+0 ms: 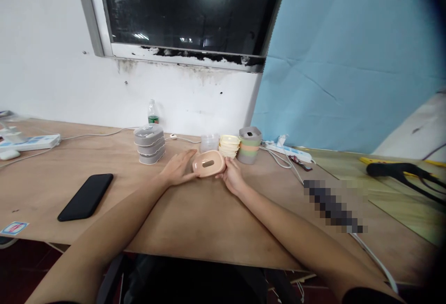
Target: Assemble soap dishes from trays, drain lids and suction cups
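Note:
A peach-coloured, rounded plastic lid (200, 168) with a dark oblong mark or slot in its middle is held up over the table, tilted toward me. My right hand (232, 176) pinches its right edge between thumb and fingers. My left hand (178, 169) is at its other side with fingers spread apart and the thumb by the lower left edge; whether the thumb touches cannot be made out. Behind the lid are a stack of pale yellow containers (229, 143) and clear plastic containers (209, 142). A grey, green and orange stack of containers (249, 146) stands right of them.
A grey three-tier box stack (149, 144) stands left of my hands, a bottle (152, 113) behind it. A black phone (86, 197) lies at left. Power strips (296, 152) and cables run along the back and right. A pixelated dark object (332, 206) lies at right.

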